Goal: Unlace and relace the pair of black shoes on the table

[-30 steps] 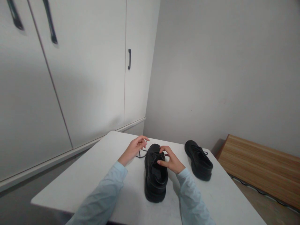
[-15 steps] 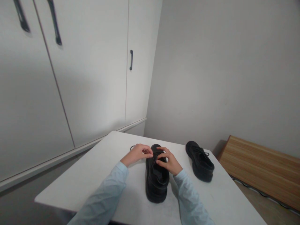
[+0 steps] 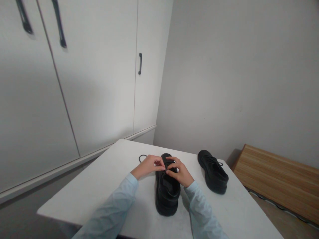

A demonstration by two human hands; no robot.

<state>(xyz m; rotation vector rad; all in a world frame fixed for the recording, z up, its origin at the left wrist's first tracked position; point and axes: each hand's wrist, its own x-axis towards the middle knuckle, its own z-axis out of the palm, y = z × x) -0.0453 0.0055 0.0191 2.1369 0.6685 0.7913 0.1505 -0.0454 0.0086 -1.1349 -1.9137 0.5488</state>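
A black shoe (image 3: 167, 199) stands on the white table (image 3: 99, 186), its toe pointing away from me. Over its laces, my left hand (image 3: 152, 165) is closed in a pinch, thumb and forefinger on the dark shoelace. From the other side my right hand (image 3: 181, 172) has thumb and forefinger close together on the lace, near the left fingertips. A loop of black lace (image 3: 142, 156) curves onto the table left of the toe. Another black shoe (image 3: 214, 172), with its laces tied, sits at the table's back right.
Behind the table on the left are white cabinet doors (image 3: 104, 73) with dark handles. A grey wall (image 3: 224, 73) rises at the back. Right of the table is a wooden board (image 3: 279, 179), with a dark cable along its lower edge.
My left hand has moved slightly right, bringing its fingertips up against those of my right hand. More of the lace loop shows at the left.
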